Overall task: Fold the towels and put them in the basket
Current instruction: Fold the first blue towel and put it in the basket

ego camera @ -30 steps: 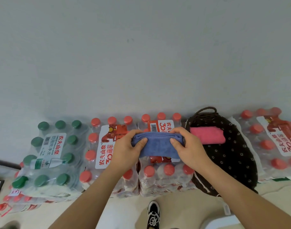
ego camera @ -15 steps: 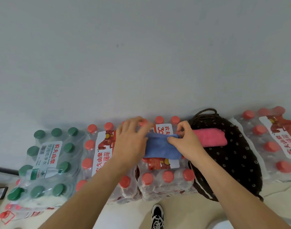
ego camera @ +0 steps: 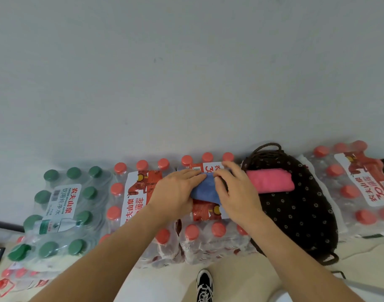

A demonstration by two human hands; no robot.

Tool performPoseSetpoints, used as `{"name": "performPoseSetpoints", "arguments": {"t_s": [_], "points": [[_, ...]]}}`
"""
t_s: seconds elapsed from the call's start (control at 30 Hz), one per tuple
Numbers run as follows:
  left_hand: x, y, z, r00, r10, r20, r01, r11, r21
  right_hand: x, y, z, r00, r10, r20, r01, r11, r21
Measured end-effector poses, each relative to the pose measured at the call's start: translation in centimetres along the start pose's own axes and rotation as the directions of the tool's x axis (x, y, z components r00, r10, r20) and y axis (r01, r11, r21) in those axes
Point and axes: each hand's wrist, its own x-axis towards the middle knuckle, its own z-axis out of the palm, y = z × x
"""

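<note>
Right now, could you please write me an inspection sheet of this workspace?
Surface: red-cap pack of bottles, wrapped in film, serves as the table.
Job's things: blue towel folded on that pack; pink towel in the basket.
Clutter: green-cap pack at left; right pack beyond the basket.
Grippers: left hand and right hand both press the blue towel.
Cables: dark line at far left, cannot tell if cable.
Surroundings: wall, floor, shoe.

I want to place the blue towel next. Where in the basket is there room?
Free: the near part of the basket, between the pink towel and the near rim. Taken: its far end, where the pink towel lies. Crowded: the red-capped bottle pack, where left hand and right hand rest on the blue towel.
</note>
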Motion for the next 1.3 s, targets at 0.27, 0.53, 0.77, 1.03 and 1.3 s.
{"name": "performPoseSetpoints", "arguments": {"t_s": [0.27,0.53,0.77,1.03,1.3], "points": [[1.8,-1.0,-2.5,0.823,-0.553,0.129,0.405,0.414,-0.815,0.2,1.1,-4.3,0.979,0.121,0.161,-0.17,0.928,0.333],[-2.1,4.0,-2.4,0.804,-0.583,-0.12,0.224,0.484,-0.846,-4.0,-1.8,-5.4,0.934,0.355,0.033,-0.316,0.783,0.536],[-7.0,5.9,-3.0,0.906,-0.337,0.257,0.348,0.244,-0.905,-10.2,-3.6,-6.2,0.856,0.515,-0.038,-0.404,0.713,0.573],[-5.8,10.7,-0.3,0.825,-0.233,0.515,0.507,-0.098,-0.857,-13.8,1.3,-11.0,0.74,0.59,0.324,-0.555,0.261,0.79],[3.7,16.8,5.9,0.933,-0.247,0.263,0.357,0.733,-0.579,-10.4,10.1,-9.8,0.489,0.709,0.508,-0.421,-0.318,0.85]]}}
